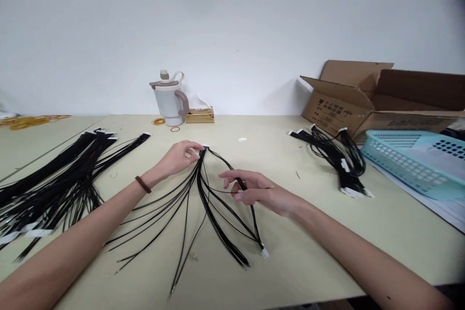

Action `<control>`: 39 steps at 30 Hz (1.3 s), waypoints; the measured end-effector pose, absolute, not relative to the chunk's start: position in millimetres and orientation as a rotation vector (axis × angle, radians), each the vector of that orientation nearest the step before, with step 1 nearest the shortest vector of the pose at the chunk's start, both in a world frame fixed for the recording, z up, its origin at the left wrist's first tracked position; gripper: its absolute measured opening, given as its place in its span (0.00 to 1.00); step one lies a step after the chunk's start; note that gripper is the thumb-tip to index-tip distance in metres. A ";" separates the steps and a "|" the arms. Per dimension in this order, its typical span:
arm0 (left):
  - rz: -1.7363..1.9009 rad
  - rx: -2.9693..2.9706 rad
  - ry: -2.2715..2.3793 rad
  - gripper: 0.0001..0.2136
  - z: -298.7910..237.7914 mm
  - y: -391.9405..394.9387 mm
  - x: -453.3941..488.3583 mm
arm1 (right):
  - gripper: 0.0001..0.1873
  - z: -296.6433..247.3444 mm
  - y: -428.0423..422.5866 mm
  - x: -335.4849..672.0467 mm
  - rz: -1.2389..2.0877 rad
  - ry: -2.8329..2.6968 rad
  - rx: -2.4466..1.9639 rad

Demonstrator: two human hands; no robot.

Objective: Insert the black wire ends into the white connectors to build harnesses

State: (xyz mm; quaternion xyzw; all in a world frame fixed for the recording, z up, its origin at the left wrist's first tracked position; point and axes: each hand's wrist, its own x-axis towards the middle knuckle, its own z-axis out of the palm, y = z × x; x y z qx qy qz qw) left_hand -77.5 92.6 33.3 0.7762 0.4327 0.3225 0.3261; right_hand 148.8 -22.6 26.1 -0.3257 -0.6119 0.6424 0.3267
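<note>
A loose fan of thin black cables (203, 203) lies in front of me on the pale green table (290, 232), gathered at the far end. My left hand (179, 157) pinches that gathered end, fingers closed on the cables. My right hand (254, 191) holds a single black cable between thumb and fingers; that cable runs down to a small white connector (265, 252) near the table's front.
A large pile of black cables (61, 174) with white connectors covers the left. Another bundle (337, 160) lies at the right beside a cardboard box (363, 101) and a light-blue plastic basket (414, 160). A white jug (170, 99), a small yellow box (199, 116) and rubber bands sit by the wall.
</note>
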 end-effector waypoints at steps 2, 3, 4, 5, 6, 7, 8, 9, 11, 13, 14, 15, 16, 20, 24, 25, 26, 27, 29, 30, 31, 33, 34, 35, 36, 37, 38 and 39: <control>0.828 2.180 1.041 0.10 33.6 91.1 -75.8 | 0.24 26.7 -22.8 148.6 1.688 -1.600 -0.862; 0.805 2.259 0.997 0.10 33.0 90.3 -75.1 | 0.24 26.9 -22.9 148.6 1.687 -1.600 -0.866; 0.769 2.343 0.958 0.11 31.9 89.5 -74.6 | 0.24 27.2 -23.1 148.6 1.687 -1.603 -0.866; 0.718 2.430 0.928 0.13 30.3 89.0 -74.3 | 0.24 27.4 -23.2 148.7 1.690 -1.608 -0.860; 0.661 2.514 0.909 0.14 28.5 88.8 -74.3 | 0.25 27.5 -23.3 148.9 1.700 -1.618 -0.844; 0.608 2.588 0.904 0.14 26.5 88.9 -74.5 | 0.26 27.7 -23.3 149.4 1.718 -1.633 -0.819; 0.569 2.645 0.912 0.14 24.7 89.5 -74.8 | 0.27 27.9 -23.4 150.0 1.749 -1.653 -0.789; 0.544 2.684 0.926 0.13 23.0 90.4 -75.2 | 0.28 28.0 -23.3 150.8 1.790 -1.675 -0.758; 0.538 2.703 0.959 0.11 20.7 93.3 -76.4 | 0.33 28.2 -23.1 152.6 1.882 -1.726 -0.689; 0.569 2.654 0.987 0.08 18.9 97.4 -78.3 | 0.39 28.0 -22.6 154.2 1.959 -1.779 -0.599; 0.593 2.615 0.994 0.07 17.8 99.9 -79.7 | 0.42 27.8 -22.3 154.8 1.989 -1.798 -0.545; 0.616 2.572 0.997 0.07 16.5 102.5 -81.4 | 0.46 27.6 -22.0 155.2 2.014 -1.811 -0.493; 0.640 2.527 1.000 0.06 14.9 105.2 -83.4 | 0.48 27.5 -21.7 155.4 2.037 -1.819 -0.453; 0.706 2.339 1.051 0.10 8.0 113.2 -90.7 | 0.48 27.6 -21.6 155.5 2.102 -1.801 -0.415; 0.732 2.126 1.136 0.15 4.9 110.8 -90.9 | 0.43 27.5 -23.8 155.1 2.175 -1.761 -0.460; 0.743 2.078 1.151 0.16 4.5 108.8 -89.3 | 0.41 27.6 -24.9 154.7 2.179 -1.757 -0.495; 0.758 2.034 1.159 0.16 4.1 106.5 -87.1 | 0.39 27.8 -26.0 153.9 2.174 -1.757 -0.537; 0.775 1.996 1.158 0.16 3.5 104.2 -84.6 | 0.37 28.1 -27.2 152.9 2.160 -1.759 -0.584; 0.798 1.932 1.149 0.15 2.7 99.8 -79.0 | 0.32 29.2 -29.4 150.1 2.106 -1.777 -0.681; 0.807 1.903 1.147 0.14 2.6 97.8 -76.3 | 0.31 29.8 -30.2 148.6 2.064 -1.793 -0.731; 0.820 1.871 1.149 0.14 3.1 96.2 -73.9 | 0.29 30.3 -30.6 147.1 2.015 -1.812 -0.783; 0.866 1.795 1.166 0.14 5.7 93.8 -70.5 | 0.27 30.8 -30.3 144.9 1.914 -1.844 -0.895; 0.904 1.742 1.181 0.14 8.1 93.1 -69.5 | 0.26 30.7 -29.8 144.3 1.874 -1.850 -0.945; 0.947 1.674 1.200 0.15 11.0 92.7 -69.0 | 0.25 30.6 -29.1 144.0 1.848 -1.850 -0.989; 0.990 1.593 1.218 0.16 14.3 92.6 -68.9 | 0.25 30.2 -28.5 143.9 1.833 -1.846 -1.023; 1.029 1.493 1.232 0.16 18.0 92.7 -69.1 | 0.25 29.8 -27.9 144.0 1.828 -1.839 -1.045; 1.052 1.372 1.234 0.16 21.9 92.9 -69.5 | 0.24 29.4 -27.6 144.0 1.832 -1.830 -1.056; 1.053 1.247 1.224 0.16 25.8 93.2 -70.2 | 0.24 28.8 -27.5 143.9 1.840 -1.816 -1.055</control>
